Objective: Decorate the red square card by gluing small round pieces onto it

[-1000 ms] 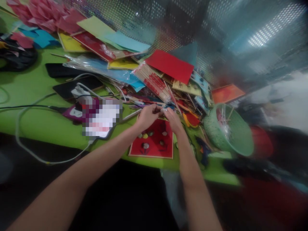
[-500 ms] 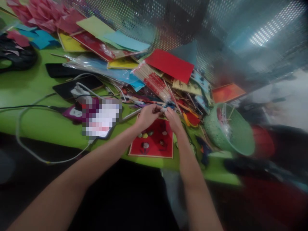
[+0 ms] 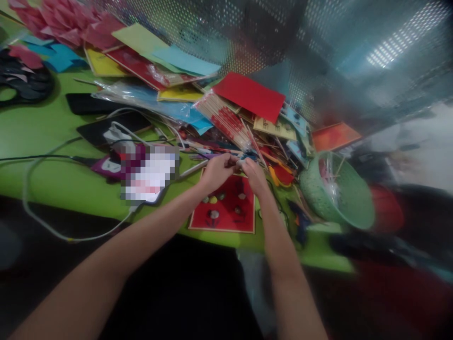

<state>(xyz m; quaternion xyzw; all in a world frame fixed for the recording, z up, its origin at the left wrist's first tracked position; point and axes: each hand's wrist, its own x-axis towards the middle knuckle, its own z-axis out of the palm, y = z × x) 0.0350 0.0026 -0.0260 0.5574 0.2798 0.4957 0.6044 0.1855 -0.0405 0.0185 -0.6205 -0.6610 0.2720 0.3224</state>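
Note:
My left hand (image 3: 219,170) and my right hand (image 3: 254,174) meet above the far edge of a red square board (image 3: 226,218) with a pale rim. The fingers of both are closed in a pinch. A small pale grey piece (image 3: 241,162) shows at my right fingertips. Whatever my left fingers hold, if anything, is too small and blurred to make out. On the red board lie several small pebble-like pieces, among them a yellowish one (image 3: 213,199) and a whitish one (image 3: 213,214), with dark drawn lines around some. My forearms partly cover the board's sides.
Left of the board lies a lit phone (image 3: 152,177) on a cable, beside a purple power strip (image 3: 106,166). Behind my hands are bundled red-tipped sticks (image 3: 224,118) and a red sheet (image 3: 249,96). A green basket (image 3: 357,198) stands to the right, near orange-handled scissors (image 3: 273,175).

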